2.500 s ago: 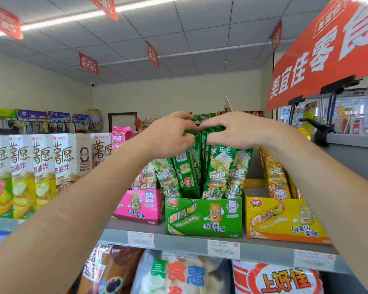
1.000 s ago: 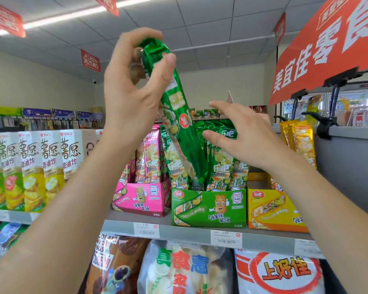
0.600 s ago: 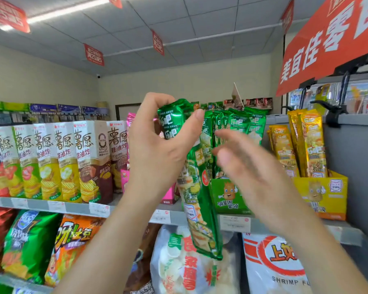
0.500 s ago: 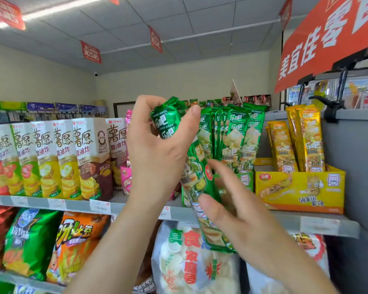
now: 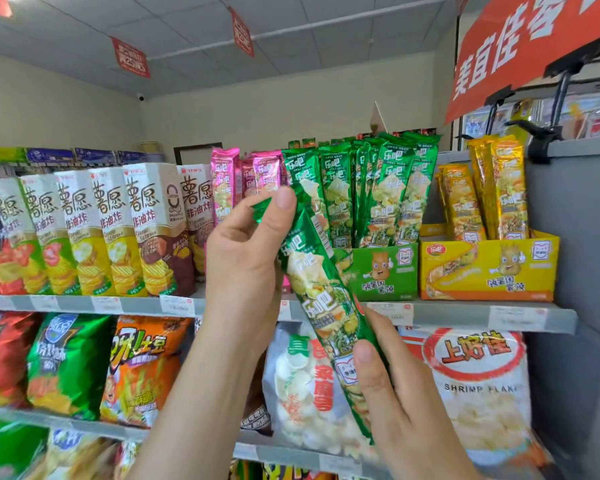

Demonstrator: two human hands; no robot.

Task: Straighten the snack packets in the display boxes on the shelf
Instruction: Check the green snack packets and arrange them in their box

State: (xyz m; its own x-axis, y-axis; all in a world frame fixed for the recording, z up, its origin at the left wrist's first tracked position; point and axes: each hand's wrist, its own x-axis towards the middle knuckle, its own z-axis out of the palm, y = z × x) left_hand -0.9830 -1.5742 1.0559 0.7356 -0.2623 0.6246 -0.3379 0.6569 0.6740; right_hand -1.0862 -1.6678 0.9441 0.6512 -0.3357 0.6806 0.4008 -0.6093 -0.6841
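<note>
- Left hand [image 5: 243,271]: grip pinches top of green packet [image 5: 321,296] (tilted).
- Right hand [image 5: 406,403]: grip clamped on its lower end, nearer than green display box [image 5: 383,271].

White chip cartons [image 5: 115,230] stand in a row above an orange bag [image 5: 142,368].

Grey snack shelves across the middle of the frame.
The upper shelf [image 5: 465,315] carries, from left to right, a row of chip cartons [image 5: 94,233], pink packets [image 5: 226,181], a green display box [image 5: 385,271] of upright green packets [image 5: 392,188] and a yellow display box [image 5: 489,268] of yellow packets [image 5: 499,192]. The lower shelf [image 5: 284,453] carries big snack bags [image 5: 70,362].
</note>
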